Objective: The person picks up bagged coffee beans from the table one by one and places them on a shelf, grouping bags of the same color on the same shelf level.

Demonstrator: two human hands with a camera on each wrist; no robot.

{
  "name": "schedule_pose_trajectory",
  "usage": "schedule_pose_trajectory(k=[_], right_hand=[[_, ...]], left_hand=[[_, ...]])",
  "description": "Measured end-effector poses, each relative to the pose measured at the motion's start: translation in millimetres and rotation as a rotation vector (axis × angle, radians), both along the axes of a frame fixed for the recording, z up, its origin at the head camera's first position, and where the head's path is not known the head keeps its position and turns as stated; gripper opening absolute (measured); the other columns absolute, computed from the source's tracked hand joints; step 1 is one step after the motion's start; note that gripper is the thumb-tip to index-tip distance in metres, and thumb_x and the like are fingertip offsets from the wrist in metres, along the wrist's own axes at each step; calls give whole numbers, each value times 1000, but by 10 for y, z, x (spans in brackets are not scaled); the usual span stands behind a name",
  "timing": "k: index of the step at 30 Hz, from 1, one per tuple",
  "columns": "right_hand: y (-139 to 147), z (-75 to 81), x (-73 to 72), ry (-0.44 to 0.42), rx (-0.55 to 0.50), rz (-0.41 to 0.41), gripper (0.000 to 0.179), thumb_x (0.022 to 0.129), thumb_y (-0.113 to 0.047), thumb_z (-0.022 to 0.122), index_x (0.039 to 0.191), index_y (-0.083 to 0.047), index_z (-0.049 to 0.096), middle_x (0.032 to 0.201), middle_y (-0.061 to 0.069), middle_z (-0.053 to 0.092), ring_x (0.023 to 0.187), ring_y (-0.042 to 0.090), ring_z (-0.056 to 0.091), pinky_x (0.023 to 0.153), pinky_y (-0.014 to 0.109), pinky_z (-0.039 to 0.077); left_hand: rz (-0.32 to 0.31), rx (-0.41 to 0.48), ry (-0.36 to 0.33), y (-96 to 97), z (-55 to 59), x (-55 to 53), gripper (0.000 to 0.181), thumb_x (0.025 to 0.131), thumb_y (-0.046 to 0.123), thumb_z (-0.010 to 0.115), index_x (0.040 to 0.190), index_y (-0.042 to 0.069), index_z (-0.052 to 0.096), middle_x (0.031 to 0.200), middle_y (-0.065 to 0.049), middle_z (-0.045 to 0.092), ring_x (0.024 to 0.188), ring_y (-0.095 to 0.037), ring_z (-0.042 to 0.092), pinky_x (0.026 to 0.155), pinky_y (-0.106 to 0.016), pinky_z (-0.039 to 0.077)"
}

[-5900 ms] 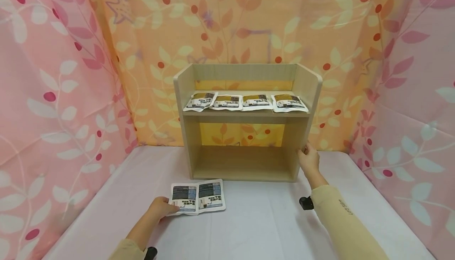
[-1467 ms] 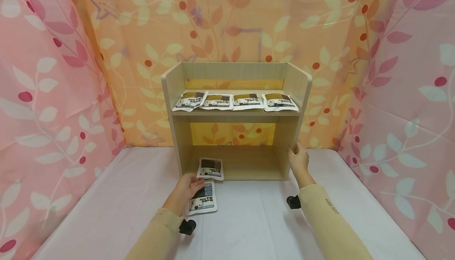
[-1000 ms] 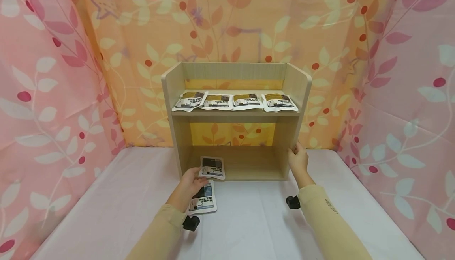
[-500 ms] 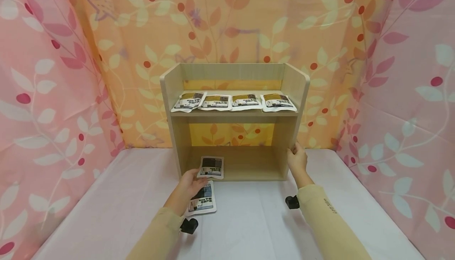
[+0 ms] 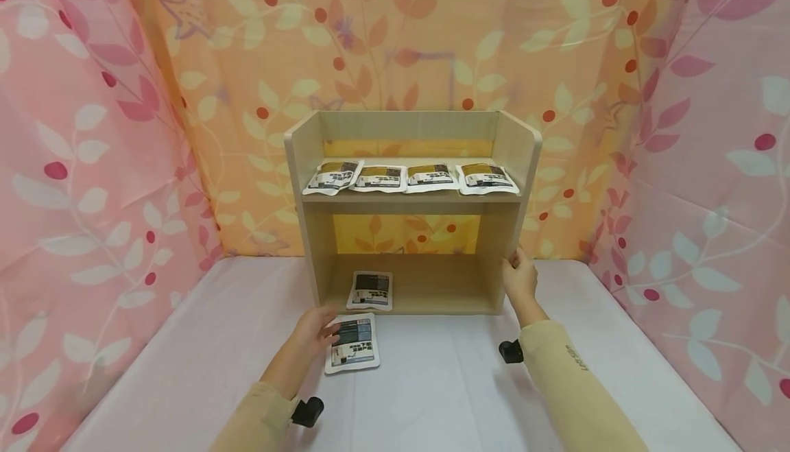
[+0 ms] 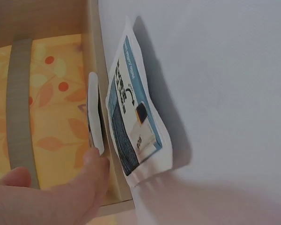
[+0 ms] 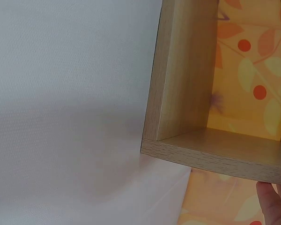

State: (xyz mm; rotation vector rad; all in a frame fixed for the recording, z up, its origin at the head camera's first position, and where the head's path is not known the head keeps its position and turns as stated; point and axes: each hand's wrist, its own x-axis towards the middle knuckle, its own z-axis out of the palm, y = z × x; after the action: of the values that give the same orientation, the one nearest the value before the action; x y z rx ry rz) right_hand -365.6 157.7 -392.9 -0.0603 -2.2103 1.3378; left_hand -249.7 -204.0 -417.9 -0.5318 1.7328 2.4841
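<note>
On the lower board of the wooden shelf unit (image 5: 432,198), at its left front, lies a white-edged flat pouch (image 5: 372,290) with a dark printed label. A second pouch (image 5: 353,342) lies on the table just before the unit. My left hand (image 5: 311,332) is beside this second pouch, its loosely bent fingertips overlapping the upper left edge; it grips nothing. In the left wrist view its fingers (image 6: 91,176) show near the ends of both pouches. At the unit's right side panel, my right hand (image 5: 520,280) touches the outer face with its fingertips (image 7: 267,192).
Several similar pouches (image 5: 431,177) lie in a row on the upper board. A white cloth covers the table (image 5: 432,383). Floral curtains (image 5: 395,40) hang behind and at both sides. Black wrist mounts (image 5: 307,412) project below the forearms.
One pouch has gone from the table onto the lower board, and the other now lies alone before the unit. My left hand has since drawn back leftward; the right hand stays at the side panel.
</note>
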Motion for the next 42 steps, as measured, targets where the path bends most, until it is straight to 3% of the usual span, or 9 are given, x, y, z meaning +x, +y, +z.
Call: schedule_pose_trajectory(k=[7,10,15,20,24,29,38,42], right_hand=[[-3,8,26,-17,-1,4,25,89,1,57,114,5,61,88,27,65,80,38,60,67,40,45],[-4,11,26,-26,-8,10,27,90,1,56,117,4,60,91,29,64,84,40,61,70,44,46],[9,11,16,-37,-11,26,32,91,0,54,122,4,58,99,32,64,89,43,62,78,52,47],[10,17,20,-39,-15,36,37,91,1,54,129,4,56,103,33,64,91,43,62,79,52,48],[4,17,19,-40,-17,35,36,91,1,54,127,4,56,102,33,64,90,42,62,78,51,48],[-2,18,18,-52,-23,38,35,92,1,54,127,4,56,103,32,64,92,42,62,78,50,47],[-5,13,23,-48,-22,33,34,92,0,54,126,5,57,102,32,64,90,43,61,77,50,48],[-10,10,22,-37,-23,26,31,92,0,54,123,5,58,101,31,64,90,43,62,76,50,47]], left_hand=[[44,-109,-23,-66,-85,103,56,98,8,38,144,-15,17,150,-35,17,135,-52,22,111,-55,25],[38,-176,-38,-85,-107,141,57,97,8,40,144,-16,17,149,-34,20,134,-52,24,109,-55,29],[33,-257,-76,-107,-131,221,60,96,9,45,144,-15,20,145,-33,27,126,-48,34,93,-44,41],[14,-294,-103,-125,-143,277,60,95,9,47,143,-15,21,140,-35,30,119,-45,40,82,-36,43],[-15,-321,-139,-145,-145,288,61,95,9,51,144,-15,21,138,-37,31,119,-45,41,90,-44,43],[-63,-415,-168,-157,-155,302,64,93,8,56,142,-17,24,135,-39,36,119,-48,42,98,-55,38],[-97,-639,-277,-182,-260,248,65,86,12,68,136,-13,36,130,-32,45,110,-39,53,80,-41,45],[-141,-752,-249,-166,-315,212,67,82,13,72,132,-16,38,126,-34,48,110,-42,53,88,-47,45]])
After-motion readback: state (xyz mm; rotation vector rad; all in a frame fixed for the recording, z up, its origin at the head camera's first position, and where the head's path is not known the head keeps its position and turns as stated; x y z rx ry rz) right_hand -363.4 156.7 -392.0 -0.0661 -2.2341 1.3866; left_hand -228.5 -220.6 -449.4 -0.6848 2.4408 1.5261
